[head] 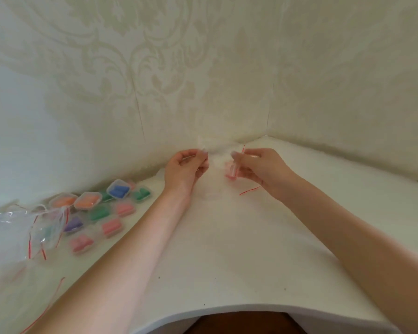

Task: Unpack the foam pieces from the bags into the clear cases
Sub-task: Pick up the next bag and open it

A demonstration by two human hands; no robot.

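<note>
A person sits at a white table [227,249] set in a wallpapered corner. Both hands are raised near the corner, holding a small clear bag [219,162] with a red zip strip between them. The left hand [186,168] pinches one edge of the bag; the right hand [261,168] pinches the other, beside a pink foam piece [229,173] inside. The film looks thin, light and slippery, so the stiffer zip strip is probably the best hold. The foam should be soft and squashable. Well left of the bag lie filled clear cases [99,208] and empty bags [39,227].
</note>
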